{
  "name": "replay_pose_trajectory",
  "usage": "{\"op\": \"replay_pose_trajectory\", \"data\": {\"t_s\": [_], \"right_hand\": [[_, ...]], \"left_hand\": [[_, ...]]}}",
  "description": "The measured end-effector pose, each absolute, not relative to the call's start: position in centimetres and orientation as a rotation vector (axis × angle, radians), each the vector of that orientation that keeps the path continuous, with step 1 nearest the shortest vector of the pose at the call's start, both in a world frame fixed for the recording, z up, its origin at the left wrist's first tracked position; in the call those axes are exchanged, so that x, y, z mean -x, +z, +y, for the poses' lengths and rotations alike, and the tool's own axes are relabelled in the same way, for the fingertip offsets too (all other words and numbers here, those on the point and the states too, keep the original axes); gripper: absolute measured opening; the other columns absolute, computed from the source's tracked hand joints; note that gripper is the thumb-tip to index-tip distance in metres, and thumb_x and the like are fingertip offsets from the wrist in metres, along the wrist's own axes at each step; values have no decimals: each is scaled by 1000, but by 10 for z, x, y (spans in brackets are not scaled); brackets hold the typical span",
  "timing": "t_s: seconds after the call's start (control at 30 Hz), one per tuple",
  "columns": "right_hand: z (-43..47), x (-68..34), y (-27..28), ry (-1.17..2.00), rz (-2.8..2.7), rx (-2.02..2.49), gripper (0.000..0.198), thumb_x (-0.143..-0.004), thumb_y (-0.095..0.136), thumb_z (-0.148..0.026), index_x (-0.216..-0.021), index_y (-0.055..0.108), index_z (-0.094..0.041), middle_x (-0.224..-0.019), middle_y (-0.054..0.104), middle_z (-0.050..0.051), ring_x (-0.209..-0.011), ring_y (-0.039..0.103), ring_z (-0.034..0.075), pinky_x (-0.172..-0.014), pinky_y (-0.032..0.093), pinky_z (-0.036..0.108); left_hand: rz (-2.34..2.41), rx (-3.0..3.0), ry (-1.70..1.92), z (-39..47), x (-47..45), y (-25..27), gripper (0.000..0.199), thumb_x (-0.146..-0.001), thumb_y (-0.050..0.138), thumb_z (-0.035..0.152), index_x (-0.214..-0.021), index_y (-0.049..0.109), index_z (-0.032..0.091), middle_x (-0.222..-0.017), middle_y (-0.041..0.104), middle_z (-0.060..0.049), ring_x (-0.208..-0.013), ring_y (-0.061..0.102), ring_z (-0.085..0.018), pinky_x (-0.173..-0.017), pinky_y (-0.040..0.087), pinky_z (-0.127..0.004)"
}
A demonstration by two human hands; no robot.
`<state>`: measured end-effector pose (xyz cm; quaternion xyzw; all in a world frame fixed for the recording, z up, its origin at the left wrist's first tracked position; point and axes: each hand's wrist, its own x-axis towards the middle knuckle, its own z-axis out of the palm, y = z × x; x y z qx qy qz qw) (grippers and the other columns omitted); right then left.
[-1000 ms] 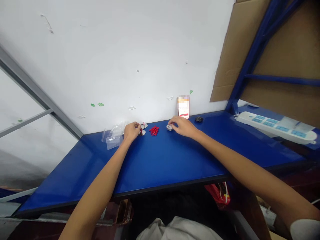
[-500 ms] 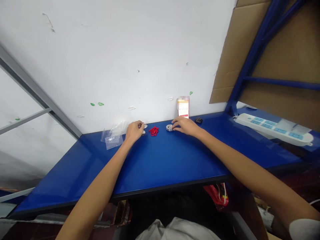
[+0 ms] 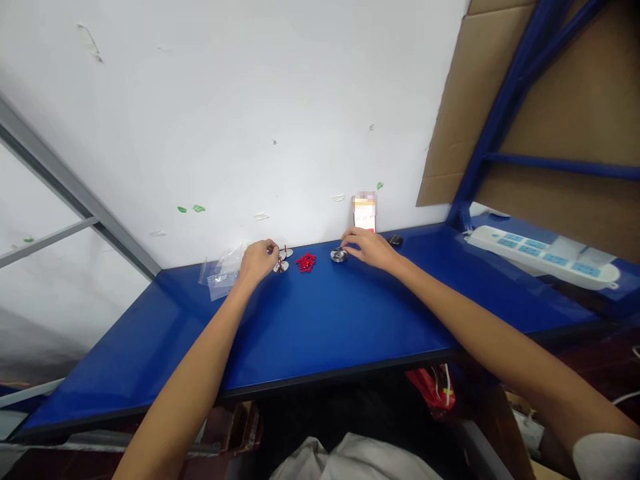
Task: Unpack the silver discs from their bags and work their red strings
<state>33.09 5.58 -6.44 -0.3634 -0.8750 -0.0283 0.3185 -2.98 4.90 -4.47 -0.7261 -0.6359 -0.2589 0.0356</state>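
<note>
At the far side of the blue table, my left hand (image 3: 259,259) is closed in a pinch above flat, pale metal discs. Whatever its fingertips hold is too small to make out. One disc (image 3: 281,267) lies just below the fingers with dark and red bits on it; a second disc (image 3: 286,253) behind it has a small red piece standing on it. A pile of small red pieces (image 3: 306,263) sits between the hands. My right hand (image 3: 369,248) has its curled fingertips at the upper right rim of a round, shiny metal piece (image 3: 339,255) on the table.
Clear plastic bags (image 3: 225,270) lie left of my left hand. A phone (image 3: 365,212) leans on the wall behind my right hand, near a small black object (image 3: 395,241). A white power strip (image 3: 543,257) is at the right, by a blue metal frame (image 3: 493,127).
My left hand has drawn slightly left, uncovering more of the discs and a standing red piece. The round metal piece looks darker on top; my right hand stays beside it.
</note>
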Motion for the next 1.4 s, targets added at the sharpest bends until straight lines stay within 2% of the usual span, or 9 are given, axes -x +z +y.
{"op": "replay_pose_trajectory", "data": {"t_s": [0.23,0.33,0.53,0.63,0.77,1.03,1.23,1.33,1.4], "right_hand": [[47,-325,-56,4,-2129,1032,16,-103,64,-30,-107,79,-23,-94,78,5,-82,72,20,-71,50,29],[44,-322,-56,106,-2122,1107,17,-102,65,-31,-110,78,-24,-83,80,2,-75,74,20,-66,50,27],[41,-314,-62,245,-2115,1053,16,-100,66,-31,-108,78,-25,-95,84,3,-86,80,22,-78,60,31],[40,-309,-64,384,-2086,970,17,-98,66,-29,-109,78,-25,-98,84,3,-93,81,22,-87,63,35],[39,-301,-69,561,-1998,881,16,-95,69,-30,-107,78,-24,-99,84,4,-94,81,22,-93,65,36],[36,-291,-72,656,-1966,842,15,-93,71,-30,-104,78,-22,-99,84,5,-94,81,21,-94,66,37],[38,-292,-72,680,-1947,849,16,-92,73,-30,-105,79,-22,-98,83,5,-93,81,22,-94,66,38],[40,-291,-74,779,-1880,851,17,-90,76,-31,-104,79,-22,-98,84,6,-94,82,23,-95,66,39],[40,-290,-74,882,-1825,873,19,-86,80,-31,-104,80,-22,-100,84,6,-97,82,24,-96,66,39]], "left_hand": [[-2128,2319,-398,43,29,-39,34,-91,63,49,-101,83,24,-104,83,-11,-98,75,-32,-79,52,-35],[-2107,2385,-325,44,30,-43,28,-86,71,47,-97,83,25,-100,82,-10,-93,75,-30,-75,52,-33],[-1972,2437,-560,47,29,-51,22,-86,73,42,-95,80,24,-96,79,-11,-87,72,-29,-76,51,-35],[-1713,2511,-729,46,18,-58,21,-93,67,36,-103,79,22,-102,76,-12,-97,68,-30,-89,52,-39],[-1517,2586,-750,47,3,-71,20,-94,68,29,-109,80,22,-110,73,-14,-112,60,-35,-104,47,-47],[-1467,2632,-692,55,1,-78,15,-97,64,23,-99,79,23,-103,76,-12,-105,62,-32,-100,46,-47],[-1564,2613,-1093,48,-2,-71,8,-94,65,29,-91,70,22,-101,73,-8,-97,66,-25,-91,51,-39],[-1648,2669,-1472,42,-7,-67,10,-88,65,27,-83,59,21,-111,75,-7,-96,69,-21,-84,52,-33],[-1679,2689,-1664,39,-11,-65,14,-85,64,25,-79,52,21,-116,76,-7,-101,70,-21,-85,53,-33]]}}
